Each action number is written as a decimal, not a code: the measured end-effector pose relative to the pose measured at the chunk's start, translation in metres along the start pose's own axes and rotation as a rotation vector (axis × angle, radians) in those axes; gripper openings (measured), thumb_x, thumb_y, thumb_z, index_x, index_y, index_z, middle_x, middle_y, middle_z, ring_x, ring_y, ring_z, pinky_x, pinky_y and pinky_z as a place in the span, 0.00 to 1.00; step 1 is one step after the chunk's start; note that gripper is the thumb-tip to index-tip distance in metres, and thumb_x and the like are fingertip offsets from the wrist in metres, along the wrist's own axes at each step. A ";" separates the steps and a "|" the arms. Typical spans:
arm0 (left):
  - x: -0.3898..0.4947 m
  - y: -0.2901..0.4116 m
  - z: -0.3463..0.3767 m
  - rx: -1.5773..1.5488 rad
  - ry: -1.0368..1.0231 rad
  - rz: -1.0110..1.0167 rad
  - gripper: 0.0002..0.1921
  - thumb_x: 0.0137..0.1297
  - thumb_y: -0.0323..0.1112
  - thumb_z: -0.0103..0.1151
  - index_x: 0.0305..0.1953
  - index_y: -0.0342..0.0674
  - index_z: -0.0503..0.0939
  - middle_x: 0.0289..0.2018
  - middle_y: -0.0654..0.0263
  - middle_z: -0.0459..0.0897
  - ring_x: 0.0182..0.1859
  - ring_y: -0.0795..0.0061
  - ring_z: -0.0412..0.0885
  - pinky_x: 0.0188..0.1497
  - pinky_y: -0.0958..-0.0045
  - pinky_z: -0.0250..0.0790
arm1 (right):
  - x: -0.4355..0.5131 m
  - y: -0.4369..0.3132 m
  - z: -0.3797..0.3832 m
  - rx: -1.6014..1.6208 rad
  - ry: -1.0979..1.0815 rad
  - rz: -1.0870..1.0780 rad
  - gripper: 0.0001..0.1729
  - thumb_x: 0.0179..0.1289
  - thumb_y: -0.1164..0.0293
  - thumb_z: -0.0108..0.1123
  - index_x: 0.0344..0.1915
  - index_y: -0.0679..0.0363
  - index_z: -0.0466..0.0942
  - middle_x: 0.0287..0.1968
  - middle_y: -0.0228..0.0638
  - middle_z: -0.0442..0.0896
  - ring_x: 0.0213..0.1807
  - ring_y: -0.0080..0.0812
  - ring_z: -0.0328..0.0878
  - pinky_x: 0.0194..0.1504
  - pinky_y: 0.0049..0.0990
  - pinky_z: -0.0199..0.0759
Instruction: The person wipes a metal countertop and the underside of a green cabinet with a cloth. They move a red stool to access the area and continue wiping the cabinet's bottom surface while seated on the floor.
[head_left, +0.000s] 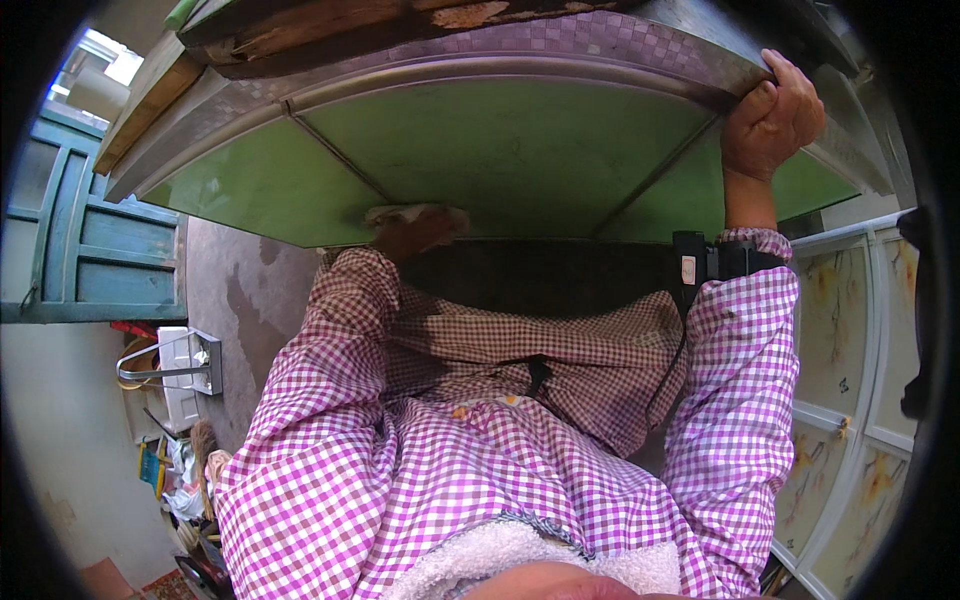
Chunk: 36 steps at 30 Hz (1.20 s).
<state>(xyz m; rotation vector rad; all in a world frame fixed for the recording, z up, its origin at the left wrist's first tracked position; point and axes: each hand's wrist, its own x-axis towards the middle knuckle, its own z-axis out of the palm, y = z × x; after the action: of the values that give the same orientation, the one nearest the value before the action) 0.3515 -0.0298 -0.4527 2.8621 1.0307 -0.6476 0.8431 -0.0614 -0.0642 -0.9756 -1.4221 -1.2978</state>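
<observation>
My left hand (424, 229) presses a pale cloth (390, 215) against the lower part of a green cabinet panel (480, 150); shadow hides most of its fingers. Thin dark seams divide the green front into sections, and a rounded metal trim (480, 69) runs along its top. Higher up and to the right, my right hand (776, 112) grips the corner of the countertop edge (720, 67), its thumb lying along it. A black band with a small box (701, 259) is strapped at my right wrist.
A weathered wooden beam (360, 30) lies on the countertop. To the left are a blue-green door (112, 225), a metal-framed item (202, 364) and a broom (202, 457) by the wall. White-framed cabinet doors (825, 322) stand close on the right. The concrete floor (225, 270) has dark patches.
</observation>
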 end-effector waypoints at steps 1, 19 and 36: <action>0.001 0.000 0.000 -0.023 -0.003 -0.005 0.27 0.79 0.46 0.34 0.77 0.66 0.51 0.78 0.74 0.50 0.79 0.63 0.52 0.67 0.39 0.65 | 0.001 -0.001 0.000 -0.018 0.008 -0.025 0.17 0.78 0.60 0.42 0.51 0.49 0.80 0.49 0.30 0.84 0.54 0.36 0.78 0.57 0.39 0.62; 0.008 0.000 -0.006 -0.080 -0.087 -0.016 0.27 0.79 0.47 0.35 0.76 0.66 0.53 0.78 0.71 0.51 0.78 0.61 0.53 0.67 0.40 0.62 | -0.001 0.004 0.000 -0.068 0.036 -0.022 0.15 0.76 0.64 0.45 0.51 0.49 0.81 0.49 0.27 0.84 0.51 0.36 0.79 0.57 0.37 0.65; 0.003 -0.002 0.001 -0.011 -0.019 0.016 0.28 0.78 0.47 0.38 0.76 0.69 0.52 0.78 0.71 0.51 0.78 0.57 0.51 0.71 0.36 0.57 | 0.004 0.006 -0.002 -0.058 0.036 -0.012 0.15 0.76 0.63 0.45 0.51 0.48 0.80 0.48 0.27 0.84 0.51 0.35 0.79 0.56 0.37 0.64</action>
<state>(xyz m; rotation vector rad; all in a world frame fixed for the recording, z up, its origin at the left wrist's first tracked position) 0.3518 -0.0266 -0.4541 2.8464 1.0046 -0.6642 0.8483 -0.0624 -0.0593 -0.9785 -1.3709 -1.3656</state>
